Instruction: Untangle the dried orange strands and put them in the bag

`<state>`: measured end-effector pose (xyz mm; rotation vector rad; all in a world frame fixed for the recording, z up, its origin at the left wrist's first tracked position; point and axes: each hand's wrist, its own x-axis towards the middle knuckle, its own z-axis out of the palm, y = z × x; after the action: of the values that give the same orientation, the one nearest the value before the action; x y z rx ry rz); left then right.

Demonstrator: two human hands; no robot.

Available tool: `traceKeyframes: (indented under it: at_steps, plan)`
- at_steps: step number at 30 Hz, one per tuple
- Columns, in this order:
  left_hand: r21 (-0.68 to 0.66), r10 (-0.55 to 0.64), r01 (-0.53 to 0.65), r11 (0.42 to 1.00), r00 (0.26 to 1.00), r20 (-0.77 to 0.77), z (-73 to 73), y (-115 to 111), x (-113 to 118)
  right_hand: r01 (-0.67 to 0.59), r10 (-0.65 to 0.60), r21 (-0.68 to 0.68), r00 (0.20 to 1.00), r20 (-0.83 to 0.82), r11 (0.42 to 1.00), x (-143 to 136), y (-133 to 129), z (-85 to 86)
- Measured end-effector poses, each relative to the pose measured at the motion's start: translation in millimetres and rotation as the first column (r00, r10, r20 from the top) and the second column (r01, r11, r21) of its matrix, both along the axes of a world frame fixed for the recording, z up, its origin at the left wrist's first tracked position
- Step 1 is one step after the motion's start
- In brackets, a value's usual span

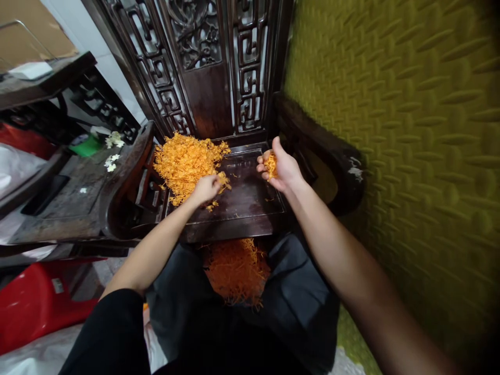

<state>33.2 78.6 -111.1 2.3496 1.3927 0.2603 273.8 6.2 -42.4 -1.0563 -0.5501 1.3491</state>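
A heap of small orange frilly pieces [186, 161], perhaps artificial flower parts, lies on the left of the dark wooden chair seat [250, 195]. At the heap's right edge, my left hand [206, 188] is closed in a pinch on one or more of these pieces [223, 180]; the exact number is hidden by my fingers. My right hand [284, 167] is turned palm inward over the seat's right side, fingers curled around a small bunch of orange frilly pieces [270, 165]. Between my knees, below the seat edge, more orange stringy material [236, 271] is gathered in shadow.
The carved chair back [211, 94] rises behind the seat, with curved armrests [332, 151] on both sides. A quilted yellow-green surface [410, 130] stands at the right. On the left are a dark wooden side table [74, 208] with white flowers and a red plastic stool [35, 302].
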Motion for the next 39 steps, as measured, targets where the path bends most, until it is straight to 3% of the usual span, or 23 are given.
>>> traceKeyframes:
  at_steps: [2,3,4,6,8,12,14,18,21,23,28,32,35,39]
  plan:
    - [-0.014,0.12,-0.122,0.992,0.94,0.318,23.3,12.8,-3.2,-0.005,0.004,0.031,1.0,0.027,1.0,-0.5,0.7,1.1]
    - [-0.077,0.186,-0.172,0.982,0.828,0.529,35.1,16.0,-3.7,-0.004,0.001,0.052,0.999,0.048,0.999,-1.4,1.4,0.4]
    - [-0.161,0.247,-0.19,0.969,0.655,0.714,46.1,16.8,-3.8,-0.007,0.002,0.075,0.998,0.067,0.997,-2.8,2.4,-1.1]
    - [-0.282,0.312,-0.139,0.949,0.308,0.899,63.7,12.0,-3.3,-0.042,0.031,0.117,0.995,0.092,0.992,-7.2,4.1,-5.2]
    - [-0.287,0.299,-0.086,0.954,0.192,0.935,74.5,1.9,-2.0,-0.104,0.084,0.148,0.988,0.131,0.984,-13.2,4.6,-8.8]
    - [-0.305,0.297,0.009,0.952,0.195,0.935,80.5,-17.2,3.4,-0.19,0.11,0.244,0.945,0.309,0.951,-28.1,-0.4,-7.4]
    - [-0.32,0.305,0.04,0.947,0.211,0.929,81.1,-21.5,6.5,-0.277,0.129,0.263,0.875,0.466,0.924,-34.9,-4.2,-4.2]
    - [-0.29,0.296,-0.056,0.955,0.176,0.939,87.1,-19.0,3.5,-0.48,0.141,0.179,0.558,0.818,0.859,-42.8,-3.6,-8.6]
    - [-0.257,0.271,-0.129,0.958,0.105,0.957,95.7,-11.9,-11.1,-0.421,0.1,0.059,0.347,0.933,0.905,-40.8,5.7,-21.8]
    - [-0.234,0.238,-0.136,0.963,0.015,0.971,101.4,-8.1,-23.9,-0.307,0.071,0.018,0.277,0.958,0.952,-35.1,13.1,-29.3]
    - [-0.285,0.242,-0.106,0.953,-0.301,0.922,111.2,-10.0,-41.6,-0.014,0.05,-0.048,0.278,0.959,0.999,-21.6,29.2,-36.0]
    - [-0.328,0.274,-0.082,0.941,-0.382,0.883,115.1,-15.9,-35.2,0.142,-0.041,0.003,0.261,0.965,0.99,-23.0,43.7,-38.3]
    - [-0.356,0.294,-0.084,0.931,-0.409,0.864,115.6,-16.8,-29.7,0.194,-0.271,0.221,0.284,0.92,0.956,-22.9,47.4,-30.3]
    - [-0.387,0.328,-0.047,0.921,-0.441,0.835,115.8,-18.5,-23.8,0.194,-0.635,0.606,0.312,0.707,0.771,-27.2,21.0,-1.3]
